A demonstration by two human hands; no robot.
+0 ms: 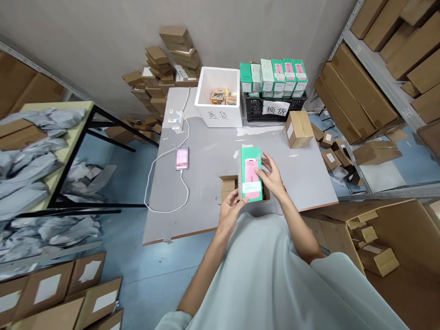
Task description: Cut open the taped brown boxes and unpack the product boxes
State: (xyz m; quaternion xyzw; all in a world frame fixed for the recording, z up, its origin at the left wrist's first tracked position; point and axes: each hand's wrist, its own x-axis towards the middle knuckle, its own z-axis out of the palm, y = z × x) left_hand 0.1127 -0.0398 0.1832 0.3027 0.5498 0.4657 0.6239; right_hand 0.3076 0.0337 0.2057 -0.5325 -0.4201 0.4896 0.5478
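Between my two hands is a green product box [252,183] with a pink device pictured on its front. My left hand [231,210] grips its lower left edge, fingers round the side and thumb on the front. On the upper right, my right hand [271,175] holds the box with its thumb across the front and fingers behind the edge. Beneath the box stands a brown carton [227,184] with a flap folded out to the left; most of it is hidden by the box and my hands.
On the grey table [202,160] are a phone [182,158] on a white cable, a white foam bin [220,114], a black crate [254,110] stacked with similar boxes, and a closed carton [299,129]. A large open carton [405,256] stands at right, shelving [388,98] behind it.
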